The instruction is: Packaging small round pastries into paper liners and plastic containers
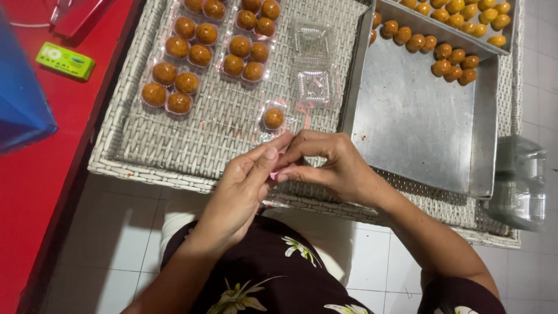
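My left hand [241, 189] and my right hand [325, 166] meet at the near edge of a white woven tray [174, 139]. Between their fingertips they pinch a small pink thing [275, 172], mostly hidden. Just beyond my fingers lies an open clear plastic box [273, 122] with one round brown pastry ball [273, 118] in it. Farther back on the woven tray stand several clear boxes filled with brown balls [174, 84] and two empty clear boxes [313, 64].
A metal baking pan [418, 122] on the right holds several brown and yellow balls along its far side. A stack of clear boxes [520, 180] stands at the right edge. A red table [35, 174] with a green packet [65, 61] is at left. White floor tiles lie below.
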